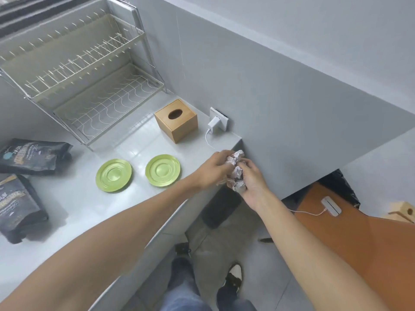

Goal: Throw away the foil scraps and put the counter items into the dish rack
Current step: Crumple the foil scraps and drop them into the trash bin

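Both hands, left hand (213, 170) and right hand (252, 180), curl their fingers around crumpled silvery foil scraps (235, 170) past the pale grey surface (67, 198) corner. Two round green plates (113, 175) lie near the wire dish rack (89, 81)

Print shows only on the two dark pouches at the left of the desk (74, 198). The upper pouch (33, 157) carries a pale banner of lettering across its front, a round teal badge near its left end and smaller lines of type, but all of it is too blurred and too tilted to read. The lower pouch (19, 205) bears a similar pale banner with fine script beneath, equally unreadable. No word, brand name or number can be made out on either pouch, and no other lettering or sign can be read anywhere in the view.
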